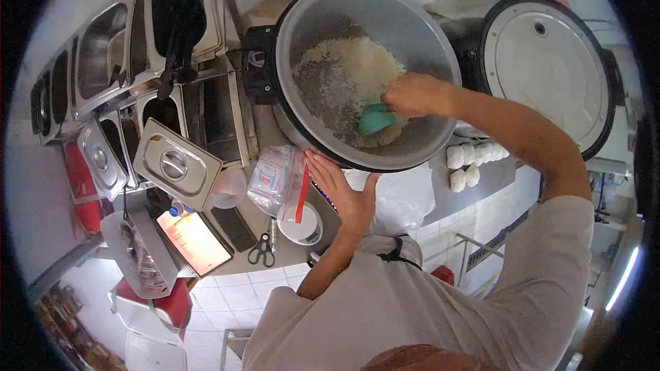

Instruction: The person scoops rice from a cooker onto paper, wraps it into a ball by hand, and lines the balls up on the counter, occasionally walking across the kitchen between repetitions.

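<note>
A large rice cooker [440, 48] stands with its lid swung back, and white rice [368, 62] covers part of the grey bottom inside. My right hand [416, 95] reaches into it, closed around a teal rice scoop [377, 119] whose blade lies against the rice at the lower right; the grip is hidden in the fingers. My left hand [344, 192] rests with fingers spread against the near outer side of the cooker. Close to those fingers lies a clear zip bag [278, 177] with a red edge.
The round lid [546, 72] stands at the right. Several white balled bundles [467, 165] sit by the cooker. Metal food pans [103, 58], a steel pan lid [175, 165], a lit tablet [194, 242], scissors [262, 251] and a white round scale [300, 225] occupy the left.
</note>
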`<control>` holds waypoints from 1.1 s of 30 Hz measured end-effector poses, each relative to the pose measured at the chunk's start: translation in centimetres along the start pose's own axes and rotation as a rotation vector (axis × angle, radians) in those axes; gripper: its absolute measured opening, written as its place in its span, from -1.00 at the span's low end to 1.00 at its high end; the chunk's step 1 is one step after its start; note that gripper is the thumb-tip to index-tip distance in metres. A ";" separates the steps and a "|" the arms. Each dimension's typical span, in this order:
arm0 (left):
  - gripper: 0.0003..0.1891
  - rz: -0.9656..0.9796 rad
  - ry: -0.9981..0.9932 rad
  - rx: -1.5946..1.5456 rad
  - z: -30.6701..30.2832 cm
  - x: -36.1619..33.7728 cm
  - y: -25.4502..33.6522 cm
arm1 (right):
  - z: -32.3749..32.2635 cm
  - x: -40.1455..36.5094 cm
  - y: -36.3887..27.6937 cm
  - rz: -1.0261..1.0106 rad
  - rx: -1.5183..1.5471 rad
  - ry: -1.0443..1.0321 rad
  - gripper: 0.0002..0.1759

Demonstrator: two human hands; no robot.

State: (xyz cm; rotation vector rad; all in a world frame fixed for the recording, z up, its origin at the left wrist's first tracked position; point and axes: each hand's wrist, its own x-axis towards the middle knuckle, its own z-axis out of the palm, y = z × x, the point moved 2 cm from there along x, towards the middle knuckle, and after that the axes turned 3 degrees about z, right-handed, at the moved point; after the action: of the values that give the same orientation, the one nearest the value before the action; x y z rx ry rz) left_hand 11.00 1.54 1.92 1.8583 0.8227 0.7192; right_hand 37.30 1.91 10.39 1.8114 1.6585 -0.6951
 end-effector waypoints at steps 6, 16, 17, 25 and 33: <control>0.35 0.006 -0.040 0.009 -0.8 -0.3 0.2 | -1.5 -0.1 2.4 -0.183 0.442 -0.202 -0.66; 0.26 0.024 0.005 -0.039 0.3 -0.5 -0.2 | 3.3 -2.6 0.0 0.218 0.167 0.042 -0.72; 0.25 0.022 0.008 -0.040 0.6 -0.5 -0.1 | 3.0 -2.3 -0.7 0.174 0.189 0.047 -0.72; 0.28 0.146 0.029 -0.012 0.6 -0.8 -1.2 | 2.2 0.2 -1.0 0.084 0.699 -0.068 -0.69; 0.29 0.103 0.002 0.016 -0.1 -0.9 -0.9 | -0.2 3.4 0.6 0.287 0.882 -0.024 -0.61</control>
State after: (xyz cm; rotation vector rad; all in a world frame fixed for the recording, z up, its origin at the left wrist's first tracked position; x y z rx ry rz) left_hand 10.17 1.13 0.97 1.9258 0.7400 0.7804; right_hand 38.23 4.38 8.17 2.5343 1.0831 -1.4480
